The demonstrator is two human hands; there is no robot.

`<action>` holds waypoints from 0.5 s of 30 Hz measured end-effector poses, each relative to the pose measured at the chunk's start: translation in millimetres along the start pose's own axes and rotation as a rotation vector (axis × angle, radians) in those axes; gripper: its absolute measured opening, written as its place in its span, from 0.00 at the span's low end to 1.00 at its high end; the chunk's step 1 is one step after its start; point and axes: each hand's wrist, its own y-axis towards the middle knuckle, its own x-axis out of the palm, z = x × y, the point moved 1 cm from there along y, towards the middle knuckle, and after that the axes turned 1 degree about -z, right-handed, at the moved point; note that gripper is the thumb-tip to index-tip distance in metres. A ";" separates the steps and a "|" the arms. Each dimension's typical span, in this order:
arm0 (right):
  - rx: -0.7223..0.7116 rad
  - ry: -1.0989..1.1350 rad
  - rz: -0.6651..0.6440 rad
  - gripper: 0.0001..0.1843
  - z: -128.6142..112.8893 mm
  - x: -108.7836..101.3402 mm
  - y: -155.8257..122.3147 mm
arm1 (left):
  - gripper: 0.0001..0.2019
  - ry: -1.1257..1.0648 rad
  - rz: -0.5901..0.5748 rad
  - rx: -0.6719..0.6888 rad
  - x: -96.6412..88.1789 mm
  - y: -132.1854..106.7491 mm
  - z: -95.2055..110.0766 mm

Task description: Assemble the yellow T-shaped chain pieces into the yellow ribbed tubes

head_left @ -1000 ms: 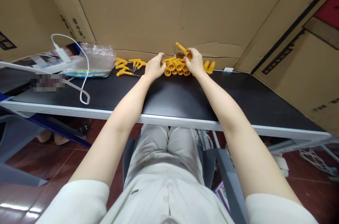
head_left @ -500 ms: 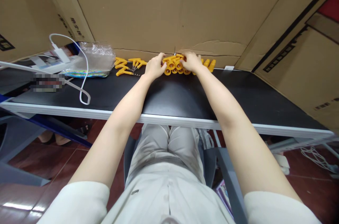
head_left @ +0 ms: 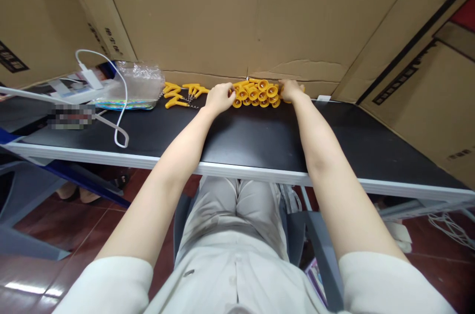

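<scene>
A stack of several yellow plastic pieces (head_left: 257, 94) with round open ends lies at the far edge of the black table (head_left: 237, 135), against the cardboard wall. My left hand (head_left: 219, 97) rests curled against the stack's left end. My right hand (head_left: 290, 90) is curled on yellow pieces at the stack's right side; its fingers are mostly hidden. More loose yellow pieces with small chains (head_left: 181, 94) lie to the left of my left hand.
A crumpled clear plastic bag (head_left: 139, 82) sits at the back left on a colourful flat item. A white charger and cable (head_left: 111, 101) loop over the table's left part. Cardboard boxes (head_left: 237, 17) wall in the back and right. A small white tag (head_left: 323, 98) lies beyond my right hand.
My right hand set the lifted yellow piece down onto the stack, then moved right to the stack's right side. My left hand stayed at the left end.
</scene>
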 end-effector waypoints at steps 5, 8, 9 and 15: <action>-0.017 0.007 -0.072 0.40 -6.3 0.2 -10.5 | 0.17 0.041 -0.012 0.033 4.1 1.3 0.0; -0.029 0.006 -0.118 0.43 -6.3 2.8 -11.3 | 0.17 0.056 -0.028 0.045 5.2 1.0 0.1; -0.038 0.002 -0.123 0.43 -6.2 3.5 -11.0 | 0.17 0.056 -0.032 0.048 5.3 0.8 0.3; -0.089 0.016 -0.059 0.31 -6.3 5.4 -7.1 | 0.17 0.048 -0.028 0.057 6.2 0.6 0.5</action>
